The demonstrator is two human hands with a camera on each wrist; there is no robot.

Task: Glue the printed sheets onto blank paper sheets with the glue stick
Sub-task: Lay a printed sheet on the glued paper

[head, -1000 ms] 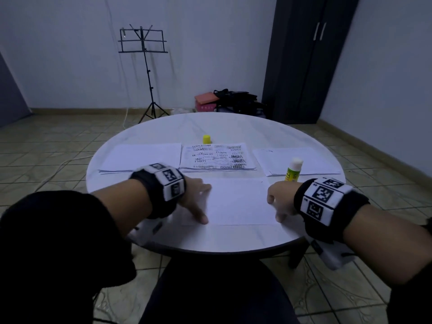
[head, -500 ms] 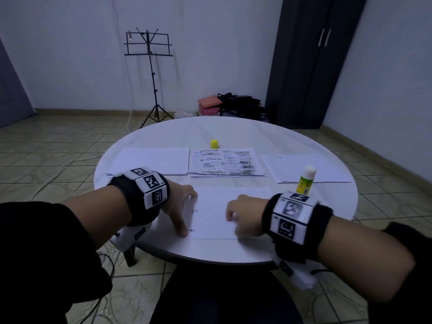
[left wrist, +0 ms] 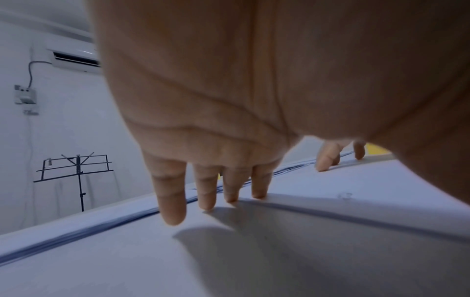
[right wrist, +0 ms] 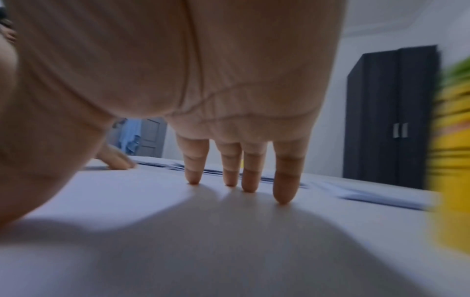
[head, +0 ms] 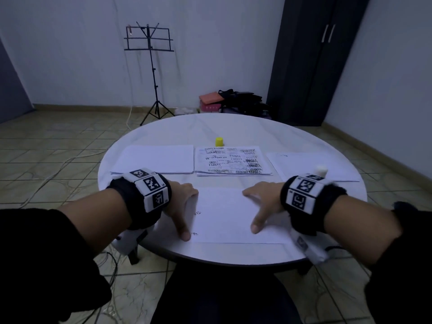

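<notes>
Head view: a white sheet is seen lying flat at the near edge of the round desk, pinned from both sides. The left hand is spread flat over its left edge, thumb stretched toward the near corner; the right hand is laid flat on its right part, fingers straight, nothing gripped. The sheet is judged to be pressed down so that glued layers bond without creases. Faint print marks are noted near its left edge, so it probably lies printed side down. The glue stick is left standing uncapped just behind the right wrist, within reach; its yellow cap is set at the far middle. A blank stack lies far left, a printed stack centre, more white sheets far right.
</notes>
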